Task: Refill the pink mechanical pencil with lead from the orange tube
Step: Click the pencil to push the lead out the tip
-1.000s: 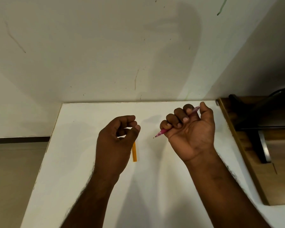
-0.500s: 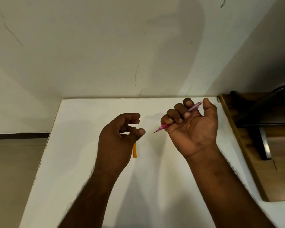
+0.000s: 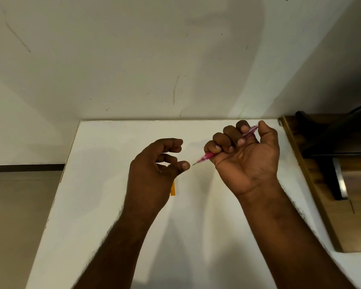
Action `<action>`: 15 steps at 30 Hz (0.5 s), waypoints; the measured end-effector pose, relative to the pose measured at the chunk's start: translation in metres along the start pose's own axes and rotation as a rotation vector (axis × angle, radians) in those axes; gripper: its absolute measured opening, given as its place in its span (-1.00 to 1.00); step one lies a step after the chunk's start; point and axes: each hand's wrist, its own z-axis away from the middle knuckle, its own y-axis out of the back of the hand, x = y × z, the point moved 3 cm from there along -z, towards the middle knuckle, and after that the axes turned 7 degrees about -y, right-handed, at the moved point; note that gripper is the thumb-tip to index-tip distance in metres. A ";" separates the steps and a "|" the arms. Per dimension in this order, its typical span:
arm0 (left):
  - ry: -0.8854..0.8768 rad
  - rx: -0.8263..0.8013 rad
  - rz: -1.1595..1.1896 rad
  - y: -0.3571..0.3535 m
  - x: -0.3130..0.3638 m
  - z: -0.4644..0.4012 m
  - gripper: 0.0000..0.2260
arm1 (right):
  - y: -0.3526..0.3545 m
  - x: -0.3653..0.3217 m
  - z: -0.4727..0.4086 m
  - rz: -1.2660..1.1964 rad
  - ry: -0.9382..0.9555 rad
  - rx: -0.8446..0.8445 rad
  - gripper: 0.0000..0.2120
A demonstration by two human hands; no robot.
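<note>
My right hand [image 3: 245, 161] is closed around the pink mechanical pencil [image 3: 208, 157], thumb on its clear rear end, the tip pointing left with a short dark lead showing. My left hand [image 3: 152, 170] hovers just left of the tip, fingers loosely curled and apart, thumb almost touching the lead, holding nothing that I can see. The orange tube [image 3: 173, 190] lies on the white table [image 3: 104, 184] below my left hand, mostly hidden by it.
A brown wooden surface [image 3: 329, 217] with a dark metal stand [image 3: 333, 163] adjoins the table's right edge. A marked white wall [image 3: 154, 59] rises behind the table. The floor [image 3: 15, 215] lies beyond the left edge.
My right hand has tilted up and back slightly, and a bit of lead now shows at the pencil's tip. My left hand's thumb has moved right, closer to the tip.
</note>
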 end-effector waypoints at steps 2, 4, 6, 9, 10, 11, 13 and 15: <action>0.000 0.001 0.003 0.000 0.000 0.000 -0.65 | 0.000 0.000 0.000 0.002 0.004 0.001 -0.68; -0.003 -0.004 -0.006 -0.001 0.001 0.001 -0.65 | -0.001 0.000 -0.001 0.005 0.005 0.001 -0.69; -0.003 -0.007 -0.013 -0.001 0.002 0.001 -0.66 | -0.001 0.001 0.000 0.007 0.003 0.003 -0.70; -0.002 -0.005 -0.015 -0.002 0.003 0.001 -0.67 | -0.002 0.001 0.000 0.009 0.004 0.005 -0.71; -0.001 -0.005 -0.014 -0.002 0.003 0.001 -0.67 | -0.002 0.001 0.000 0.010 0.005 0.005 -0.71; 0.000 -0.005 -0.014 -0.002 0.004 0.001 -0.68 | -0.002 0.001 0.001 0.011 0.005 0.005 -0.70; 0.001 -0.005 -0.014 -0.002 0.004 0.002 -0.68 | -0.003 0.001 0.001 0.009 0.003 0.006 -0.70; 0.002 -0.004 -0.012 -0.003 0.004 0.002 -0.69 | -0.003 0.001 0.001 0.004 -0.002 0.003 -0.68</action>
